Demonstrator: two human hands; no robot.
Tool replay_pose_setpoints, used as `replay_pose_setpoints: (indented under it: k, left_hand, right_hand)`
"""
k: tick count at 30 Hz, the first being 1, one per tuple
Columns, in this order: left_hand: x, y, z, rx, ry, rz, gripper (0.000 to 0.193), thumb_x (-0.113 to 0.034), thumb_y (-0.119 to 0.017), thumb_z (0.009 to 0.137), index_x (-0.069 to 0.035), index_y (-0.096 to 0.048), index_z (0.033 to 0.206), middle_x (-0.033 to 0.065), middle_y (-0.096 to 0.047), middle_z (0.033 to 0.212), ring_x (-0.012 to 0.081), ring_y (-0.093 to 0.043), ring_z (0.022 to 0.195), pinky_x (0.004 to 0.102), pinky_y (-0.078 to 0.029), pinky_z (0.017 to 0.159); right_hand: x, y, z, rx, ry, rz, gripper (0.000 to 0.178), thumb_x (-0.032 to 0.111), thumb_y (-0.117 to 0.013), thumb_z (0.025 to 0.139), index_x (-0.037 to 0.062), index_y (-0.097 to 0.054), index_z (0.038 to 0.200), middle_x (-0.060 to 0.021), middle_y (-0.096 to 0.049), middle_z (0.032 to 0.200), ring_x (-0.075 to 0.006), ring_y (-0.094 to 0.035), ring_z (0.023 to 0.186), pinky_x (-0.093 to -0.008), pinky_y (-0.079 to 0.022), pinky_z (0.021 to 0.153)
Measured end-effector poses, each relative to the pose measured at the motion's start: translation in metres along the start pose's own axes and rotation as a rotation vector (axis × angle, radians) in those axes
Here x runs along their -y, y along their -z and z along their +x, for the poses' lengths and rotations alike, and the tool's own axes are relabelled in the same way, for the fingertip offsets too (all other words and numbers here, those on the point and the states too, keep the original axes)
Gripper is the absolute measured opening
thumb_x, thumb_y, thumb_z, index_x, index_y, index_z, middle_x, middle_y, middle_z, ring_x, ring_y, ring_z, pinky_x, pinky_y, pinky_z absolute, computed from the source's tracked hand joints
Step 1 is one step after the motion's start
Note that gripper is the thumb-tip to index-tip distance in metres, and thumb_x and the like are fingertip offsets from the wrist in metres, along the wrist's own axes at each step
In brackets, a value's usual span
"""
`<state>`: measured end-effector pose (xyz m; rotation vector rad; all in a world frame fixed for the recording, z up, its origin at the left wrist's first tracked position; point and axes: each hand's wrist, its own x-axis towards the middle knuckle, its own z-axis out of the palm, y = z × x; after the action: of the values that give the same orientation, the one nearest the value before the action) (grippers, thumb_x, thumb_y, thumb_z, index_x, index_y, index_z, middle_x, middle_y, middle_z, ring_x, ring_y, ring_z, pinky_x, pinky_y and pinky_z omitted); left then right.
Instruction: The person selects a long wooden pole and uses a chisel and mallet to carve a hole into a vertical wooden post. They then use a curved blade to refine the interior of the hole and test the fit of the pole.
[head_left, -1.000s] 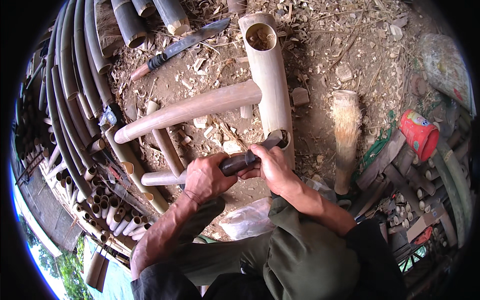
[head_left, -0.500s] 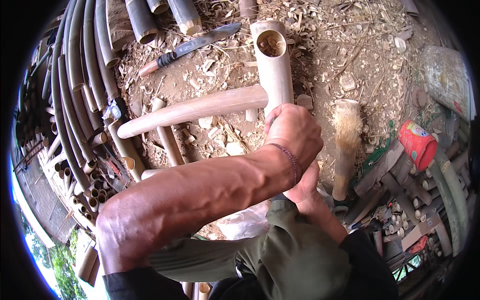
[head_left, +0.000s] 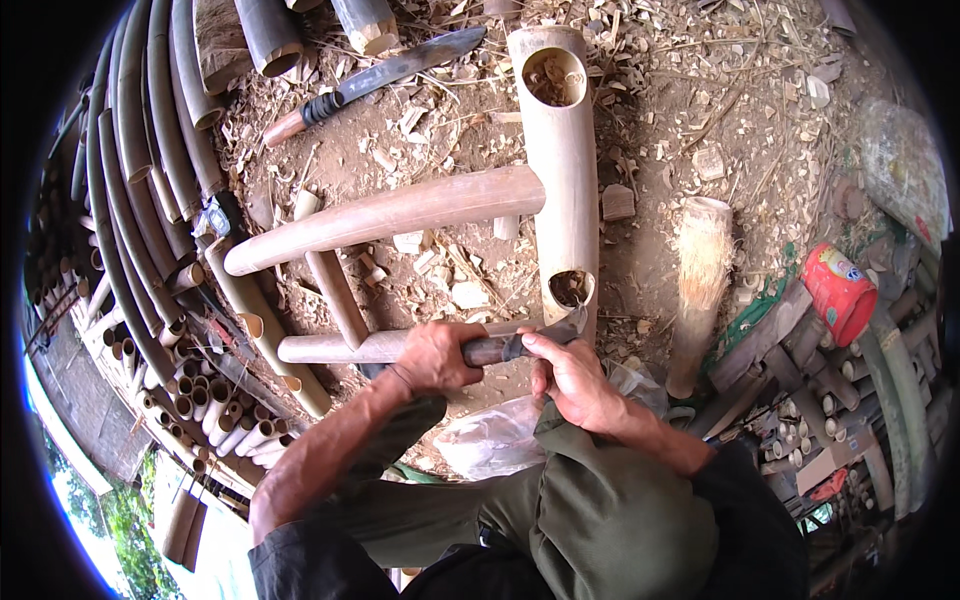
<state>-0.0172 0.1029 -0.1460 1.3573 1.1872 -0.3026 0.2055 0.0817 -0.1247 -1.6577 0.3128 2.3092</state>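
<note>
My left hand (head_left: 440,357) is wrapped round the dark handle of a short-bladed knife (head_left: 487,350). The grey blade points right, against the thick pale bamboo post (head_left: 562,190), at the rim of its near hole (head_left: 571,290). My right hand (head_left: 578,385) is closed at the base of the blade, its thumb pressed on it and the other fingers curled beneath. A pale bamboo rail (head_left: 390,215) runs left from the post. A second rail (head_left: 340,347) lies nearer, partly behind my left hand. A far hole (head_left: 553,78) also opens in the post.
A machete (head_left: 400,72) lies on chip-strewn ground at the far left. A frayed bamboo mallet (head_left: 704,290) and a red can (head_left: 839,293) are at right. Bamboo poles (head_left: 130,180) fill the left side. A clear plastic bag (head_left: 490,435) lies by my knee.
My left hand has come back left from over the post, baring the near hole and the knife. My right hand, mostly hidden before, now shows at the blade.
</note>
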Motion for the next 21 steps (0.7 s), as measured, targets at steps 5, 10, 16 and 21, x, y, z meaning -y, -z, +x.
replay_pose_setpoints:
  k: [5, 10, 16, 21]
  left_hand:
    - [-0.023, -0.093, -0.015, -0.118, 0.206, -0.271, 0.039, -0.029, -0.071, 0.07, -0.011, -0.065, 0.104, 0.0198, -0.069, 0.083, 0.0363, -0.068, 0.08, 0.0447, -0.054, 0.077]
    - [-0.072, -0.137, -0.015, -0.19, 0.307, -0.632, 0.043, -0.024, -0.07, 0.071, -0.005, -0.062, 0.109, 0.0251, -0.068, 0.087, 0.0412, -0.067, 0.082, 0.0448, -0.053, 0.078]
    - [-0.095, -0.137, -0.019, -0.182, 0.158, -0.293, 0.053, -0.025, -0.068, 0.077, 0.006, -0.047, 0.114, 0.0286, -0.064, 0.094, 0.0444, -0.066, 0.081, 0.0493, -0.055, 0.074]
    - [-0.066, -0.027, -0.041, -0.233, -0.161, 0.739, 0.013, -0.014, -0.055, 0.086, -0.01, -0.054, 0.098, 0.0055, -0.057, 0.085, 0.0217, -0.063, 0.073, 0.0369, -0.048, 0.064]
  right_hand:
    - [-0.009, 0.011, -0.008, -0.196, 0.234, -0.341, 0.03, 0.027, -0.065, 0.092, -0.0029, -0.066, 0.091, -0.0043, -0.062, 0.064, -0.0083, -0.045, 0.042, -0.0255, -0.035, 0.039]
    - [-0.017, 0.035, 0.0, -0.362, 0.486, -0.785, 0.034, 0.028, -0.057, 0.092, -0.0047, -0.063, 0.085, -0.0139, -0.065, 0.063, -0.0261, -0.065, 0.058, -0.0376, -0.051, 0.059]
    - [-0.021, 0.037, -0.007, -0.32, 0.467, -0.664, 0.031, 0.031, -0.056, 0.096, 0.0017, -0.066, 0.093, -0.0049, -0.068, 0.072, -0.0105, -0.056, 0.059, -0.0289, -0.043, 0.05]
    - [-0.047, 0.035, 0.011, 0.217, 0.151, 0.259, 0.024, 0.028, -0.054, 0.099, 0.009, -0.059, 0.113, -0.005, -0.066, 0.087, -0.0135, -0.06, 0.062, -0.029, -0.05, 0.056]
